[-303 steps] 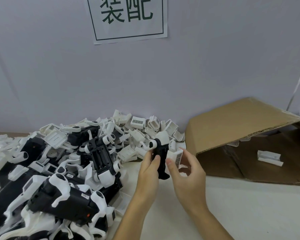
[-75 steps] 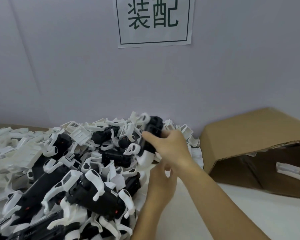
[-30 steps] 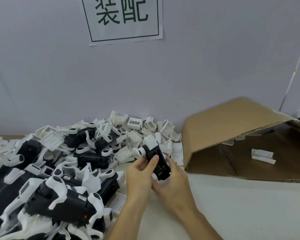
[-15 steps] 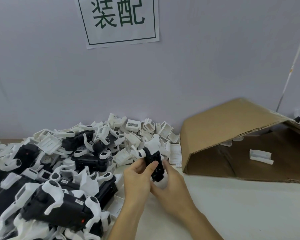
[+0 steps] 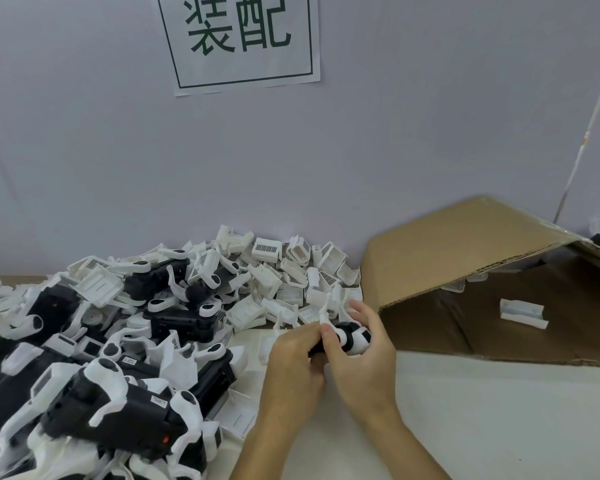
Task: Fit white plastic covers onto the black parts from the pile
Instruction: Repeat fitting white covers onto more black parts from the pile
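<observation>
One pale wall [image 5: 395, 140] fills the upper part of the view and carries a paper sign [image 5: 239, 39] printed with green characters inside a green border. Below it, a light surface [image 5: 499, 420] runs across the foreground. A large pile [image 5: 125, 334] of black parts and loose white plastic covers occupies the left half of the surface and reaches back to the wall. A cardboard box [image 5: 465, 254] lies on its side at the right, its open face toward the viewer, with a single white cover [image 5: 523, 312] resting inside it. Both forearms enter from the bottom edge and meet just right of the pile, in front of the box's near corner. The left hand [image 5: 297, 365] is curled around the near end of a black part [image 5: 350, 337] and grips it. The right hand [image 5: 368, 358] wraps the far end of the same part, its thumb pressed against a rounded white cover section there and its fingers curled behind. The part is held above the surface, roughly horizontal, clear of the pile.
</observation>
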A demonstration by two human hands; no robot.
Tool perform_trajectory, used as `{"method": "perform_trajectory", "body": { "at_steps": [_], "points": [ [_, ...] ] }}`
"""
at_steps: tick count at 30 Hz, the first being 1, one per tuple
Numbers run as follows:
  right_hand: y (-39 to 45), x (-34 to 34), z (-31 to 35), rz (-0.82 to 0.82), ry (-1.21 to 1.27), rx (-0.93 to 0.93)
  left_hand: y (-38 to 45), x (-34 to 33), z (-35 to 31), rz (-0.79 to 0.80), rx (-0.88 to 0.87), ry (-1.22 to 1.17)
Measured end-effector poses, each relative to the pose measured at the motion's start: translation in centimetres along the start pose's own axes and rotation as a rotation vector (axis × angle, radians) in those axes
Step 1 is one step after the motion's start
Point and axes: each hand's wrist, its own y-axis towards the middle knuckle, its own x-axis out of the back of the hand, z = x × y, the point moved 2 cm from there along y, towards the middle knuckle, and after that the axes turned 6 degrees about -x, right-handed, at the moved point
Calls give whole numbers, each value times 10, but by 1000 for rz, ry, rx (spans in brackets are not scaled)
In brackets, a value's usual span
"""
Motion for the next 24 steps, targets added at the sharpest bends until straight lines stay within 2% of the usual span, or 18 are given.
{"method": "perform_trajectory", "body": {
  "at_steps": [3,9,13,15,17,21,24],
  "points": [
    [-1,-2,1,-6,3,19,-1,-1,2,2,-16,44],
    [5,1,-4,56,101,-67,-2,0,1,31,16,97],
    [10,5,-2,70,38,-20,-6,-2,1,45,-7,173],
    [7,5,-2,141,82,-11,-7,-2,2,-4,-35,236],
    [3,4,0,220,142,-8,-6,0,0,-78,21,237],
    [1,5,-2,125,124,8,2,12,-7,-329,275,-159],
    [2,6,-4,84,86,-27,7,15,0,-526,614,-731]
  ]
}}
